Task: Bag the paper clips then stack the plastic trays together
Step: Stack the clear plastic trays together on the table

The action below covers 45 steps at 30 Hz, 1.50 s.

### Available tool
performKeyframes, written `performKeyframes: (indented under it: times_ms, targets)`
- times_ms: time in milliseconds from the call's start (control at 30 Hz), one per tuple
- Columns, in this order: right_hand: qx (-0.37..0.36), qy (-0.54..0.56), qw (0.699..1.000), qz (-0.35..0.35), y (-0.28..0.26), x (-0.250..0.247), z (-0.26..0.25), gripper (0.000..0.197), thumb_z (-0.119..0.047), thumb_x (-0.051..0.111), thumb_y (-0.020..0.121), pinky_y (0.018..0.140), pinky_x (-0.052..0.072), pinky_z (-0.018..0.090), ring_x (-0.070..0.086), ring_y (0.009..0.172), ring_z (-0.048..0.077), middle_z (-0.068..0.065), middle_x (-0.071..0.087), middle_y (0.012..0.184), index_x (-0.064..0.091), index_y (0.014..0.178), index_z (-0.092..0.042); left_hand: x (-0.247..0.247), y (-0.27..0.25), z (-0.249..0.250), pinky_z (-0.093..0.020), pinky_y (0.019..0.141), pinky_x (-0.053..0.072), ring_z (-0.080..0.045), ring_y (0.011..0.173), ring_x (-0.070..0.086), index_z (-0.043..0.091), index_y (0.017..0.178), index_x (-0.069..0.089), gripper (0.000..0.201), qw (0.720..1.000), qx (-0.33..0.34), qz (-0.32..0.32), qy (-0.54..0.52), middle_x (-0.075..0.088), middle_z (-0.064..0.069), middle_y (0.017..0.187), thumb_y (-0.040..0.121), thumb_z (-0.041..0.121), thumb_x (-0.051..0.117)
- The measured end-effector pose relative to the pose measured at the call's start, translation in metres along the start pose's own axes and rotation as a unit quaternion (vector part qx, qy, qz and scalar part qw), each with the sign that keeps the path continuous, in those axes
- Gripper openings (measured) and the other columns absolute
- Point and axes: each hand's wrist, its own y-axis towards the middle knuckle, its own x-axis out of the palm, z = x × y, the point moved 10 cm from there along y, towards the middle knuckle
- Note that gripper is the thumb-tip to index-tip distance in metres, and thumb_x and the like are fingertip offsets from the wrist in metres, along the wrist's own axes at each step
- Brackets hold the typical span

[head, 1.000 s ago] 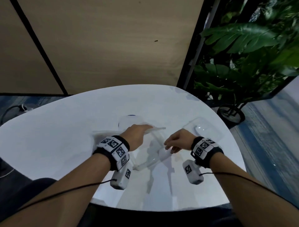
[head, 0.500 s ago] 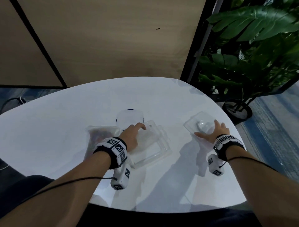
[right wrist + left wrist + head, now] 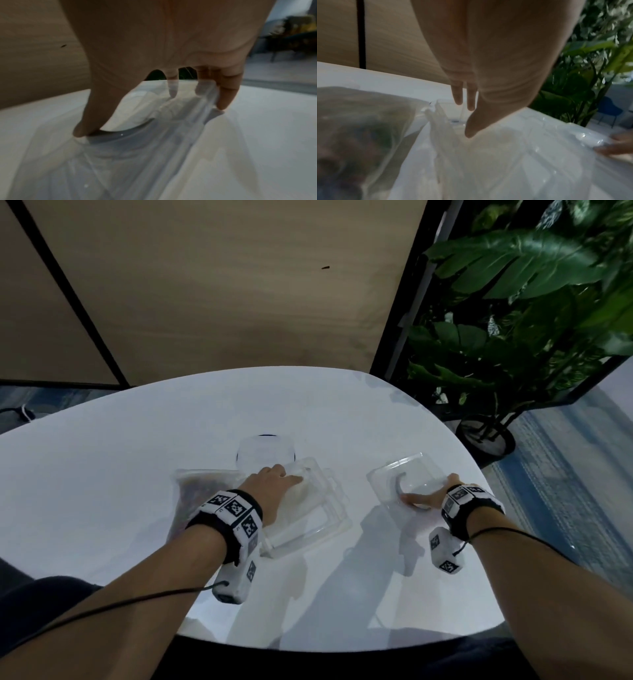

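A small stack of clear plastic trays [image 3: 310, 513] lies at the table's middle. My left hand [image 3: 286, 478] rests flat on its far left corner, fingers straight, thumb tip touching the plastic [image 3: 505, 151]. A clear bag [image 3: 202, 498] holding the paper clips lies just left of the stack and fills the left wrist view's left side [image 3: 359, 128]. To the right, my right hand [image 3: 428, 494] grips another clear tray [image 3: 409, 474]. Its thumb [image 3: 82, 128] presses into the round well, and the fingers [image 3: 226, 94] curl over the tray's [image 3: 137, 148] far edge.
One more clear tray [image 3: 265, 451] sits behind the stack, over a dark round mark. The white rounded table [image 3: 102, 474] ends close beyond my right wrist. A potted plant [image 3: 513, 354] stands off the right edge, with a wooden wall panel [image 3: 222, 285] behind.
My right hand left the middle stack, swung right and took hold of the right tray. The left hand stayed pressed on the stack, which now lies flat.
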Motion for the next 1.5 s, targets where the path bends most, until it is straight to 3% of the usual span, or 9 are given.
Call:
performKeyframes:
  times_ms: [167,267,433,667,767,1033,1233,1367,1500]
  targets:
    - [-0.100,0.150,0.982,0.055,-0.011,-0.052,-0.043,0.066,-0.062,0.074,0.069,0.076,0.054,0.036,0.066,0.079,0.025,0.007,0.070,0.085,0.064,0.103,-0.006,-0.035,-0.021,-0.033,-0.038,0.111,0.040,-0.028,0.134,0.043,0.023,0.154,0.034,0.070,0.990,-0.040,0.075,-0.113,0.039,-0.009,0.145,0.091,0.002,0.056]
    - [-0.155,0.433,0.888,0.028,-0.058,-0.079,-0.091,0.030,-0.020,0.069,0.087,0.061,0.057,0.035,0.066,0.058,0.025,0.016,0.073,0.081,0.058,0.108,-0.003,-0.047,-0.041,-0.061,-0.034,0.109,0.040,-0.028,0.130,0.051,0.021,0.148,0.045,0.046,0.974,-0.091,0.117,-0.169,0.051,-0.011,0.143,0.102,0.018,0.046]
    - [-0.195,0.648,0.732,-0.075,-0.140,-0.052,-0.160,0.062,0.008,0.068,0.081,0.061,0.060,0.037,0.066,0.067,0.032,0.025,0.065,0.098,0.034,0.125,-0.020,-0.043,-0.073,-0.088,-0.034,0.100,0.047,-0.031,0.119,0.060,0.017,0.132,0.062,0.038,0.948,-0.154,0.153,-0.235,0.066,-0.010,0.132,0.106,0.030,0.038]
    - [-0.154,0.683,0.704,-0.117,-0.189,0.006,-0.179,0.048,0.016,0.060,0.077,0.092,0.054,0.050,0.063,0.079,0.034,0.015,0.059,0.086,0.045,0.115,-0.010,-0.015,-0.086,-0.088,-0.037,0.100,0.048,-0.028,0.114,0.064,0.014,0.116,0.068,0.046,0.961,-0.180,0.136,-0.158,0.070,-0.010,0.124,0.103,0.039,0.032]
    - [-0.130,0.700,0.657,-0.250,-0.219,0.049,-0.199,0.032,0.015,0.057,0.084,0.066,0.058,0.031,0.069,0.066,0.025,0.024,0.065,0.094,0.047,0.111,0.001,-0.010,-0.090,-0.088,-0.036,0.103,0.044,-0.030,0.117,0.061,0.008,0.120,0.066,0.056,0.953,-0.186,0.130,-0.201,0.067,-0.012,0.127,0.106,0.044,0.025]
    - [-0.180,0.430,0.870,-0.159,-0.216,0.067,-0.191,0.041,-0.036,0.089,0.064,0.061,0.061,0.032,0.069,0.063,0.020,0.007,0.066,0.073,0.064,0.076,-0.007,0.001,-0.094,-0.084,-0.034,0.108,0.039,-0.028,0.133,0.050,0.015,0.143,0.044,0.054,0.960,-0.188,0.123,-0.166,0.054,-0.008,0.143,0.095,0.032,0.059]
    - [-0.073,0.406,0.882,-0.229,-0.206,0.089,-0.177,0.078,-0.067,0.041,0.091,0.059,0.060,0.034,0.061,0.052,0.027,0.013,0.070,0.070,0.071,0.081,0.005,0.014,-0.086,-0.091,-0.033,0.115,0.037,-0.025,0.137,0.048,0.017,0.151,0.039,0.057,0.955,-0.197,0.105,-0.196,0.055,-0.006,0.146,0.098,0.032,0.054]
    - [-0.117,0.105,0.986,-0.049,-0.182,0.061,-0.162,0.083,-0.074,0.057,0.076,0.082,0.056,0.034,0.067,0.099,0.030,0.013,0.064,0.118,0.059,0.120,-0.004,0.015,-0.081,-0.092,-0.032,0.116,0.036,-0.023,0.138,0.047,0.020,0.154,0.036,0.062,0.943,-0.202,0.110,-0.240,0.051,-0.006,0.150,0.097,0.023,0.059]
    - [-0.220,0.149,0.964,0.013,-0.175,0.032,-0.179,0.104,-0.050,0.079,0.072,0.104,0.042,0.036,0.044,0.133,0.028,0.011,0.033,0.149,0.022,0.152,-0.013,0.011,-0.084,-0.091,-0.037,0.112,0.042,-0.027,0.131,0.053,0.023,0.152,0.038,0.068,0.924,-0.217,0.141,-0.282,0.054,-0.006,0.144,0.089,0.021,0.064]
